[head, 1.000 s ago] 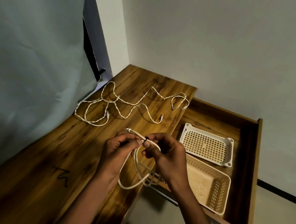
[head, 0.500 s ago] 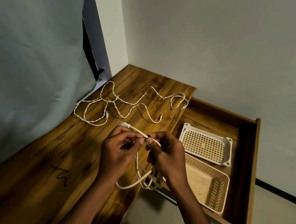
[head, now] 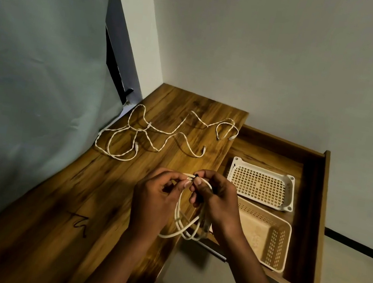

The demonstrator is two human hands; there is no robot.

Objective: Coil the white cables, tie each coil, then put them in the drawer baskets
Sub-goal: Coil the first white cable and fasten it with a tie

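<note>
A long brown wooden table (head: pixel 80 188) lies under both hands. To the right of the hands, an open wooden drawer (head: pixel 321 211) holds a shallow white perforated plastic basket (head: pixel 289 194) and, nearer, a deeper beige perforated plastic basket (head: pixel 284 245). Beyond the hands, loose white braided cables (head: pixel 164 135) sprawl on the table. The left hand (head: pixel 156 200) and right hand (head: pixel 217 200) together pinch the top of a coiled white cable (head: pixel 181 228), its loops hanging below them, at a small dark tie (head: pixel 196 176).
</note>
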